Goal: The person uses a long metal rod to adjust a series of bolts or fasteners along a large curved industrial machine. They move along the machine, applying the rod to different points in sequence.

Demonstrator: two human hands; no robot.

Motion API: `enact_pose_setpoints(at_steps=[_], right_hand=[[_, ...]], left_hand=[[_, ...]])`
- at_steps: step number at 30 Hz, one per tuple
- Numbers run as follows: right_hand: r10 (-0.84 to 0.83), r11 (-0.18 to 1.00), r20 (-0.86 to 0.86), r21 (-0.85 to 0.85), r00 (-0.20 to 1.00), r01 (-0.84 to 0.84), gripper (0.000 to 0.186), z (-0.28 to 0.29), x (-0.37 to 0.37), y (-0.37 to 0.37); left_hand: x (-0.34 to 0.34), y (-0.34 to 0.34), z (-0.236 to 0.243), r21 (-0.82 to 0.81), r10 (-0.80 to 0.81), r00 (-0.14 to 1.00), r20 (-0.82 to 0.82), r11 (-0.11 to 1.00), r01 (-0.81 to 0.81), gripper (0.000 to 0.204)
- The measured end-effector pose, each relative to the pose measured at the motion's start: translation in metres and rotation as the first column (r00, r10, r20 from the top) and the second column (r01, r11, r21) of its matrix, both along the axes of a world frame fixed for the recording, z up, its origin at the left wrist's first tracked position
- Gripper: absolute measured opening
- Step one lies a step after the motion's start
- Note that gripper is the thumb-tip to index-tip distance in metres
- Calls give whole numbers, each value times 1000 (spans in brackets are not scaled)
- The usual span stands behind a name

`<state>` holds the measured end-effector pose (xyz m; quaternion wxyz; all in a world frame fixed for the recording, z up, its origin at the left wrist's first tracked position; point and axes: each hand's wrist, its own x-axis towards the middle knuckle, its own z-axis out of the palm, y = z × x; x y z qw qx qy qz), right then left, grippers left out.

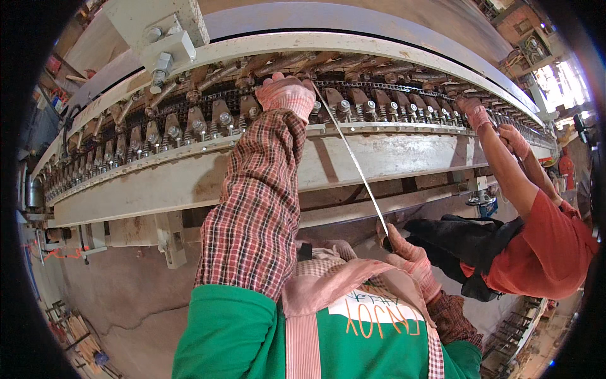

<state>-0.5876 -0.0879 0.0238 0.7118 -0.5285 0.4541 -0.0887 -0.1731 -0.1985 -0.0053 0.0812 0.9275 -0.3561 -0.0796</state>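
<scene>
My left hand (287,95), in a pink-and-white glove, reaches over the far side of a long machine. Its fingers are curled over the chain there and partly hidden. A thin white strip (350,158) runs straight from the thumb side of this hand down toward my body. Its lower end goes into my right hand (410,259), gloved too and closed around it near my chest. A small dark piece shows beside those fingers; I cannot make out what it is. Below my left hand runs a row of metal brackets with bolts and springs (341,107).
A pale steel beam (385,155) fronts the machine, and a bolted block (164,63) juts up at far left. At the right, a co-worker in a red shirt (543,246) has both gloved hands on the machine. The concrete floor (151,284) lies below.
</scene>
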Motion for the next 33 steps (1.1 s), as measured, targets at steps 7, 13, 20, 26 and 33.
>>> enact_pose_setpoints(at_steps=[7,13,20,26,33], right_hand=[[54,998,-16,-40,998,-55,67,-14,-6,3],[-481,755,126,563,868,337,76,-9,48,30],[-20,999,161,-29,987,25,61,-34,12,21],[45,946,-124,-314,991,-82,64,-21,1,1],[162,954,-235,-213,959,-213,67,-28,0,-21]], left_hand=[[-2,7,4,20,9,1000,-15,1000,-8,55],[-4,0,5,73,-24,1000,-15,997,25,45],[2,1,4,38,33,999,-24,999,-32,56],[0,-4,5,100,43,995,-86,994,-35,44],[-1,5,-1,113,0,1000,-12,994,1,44]])
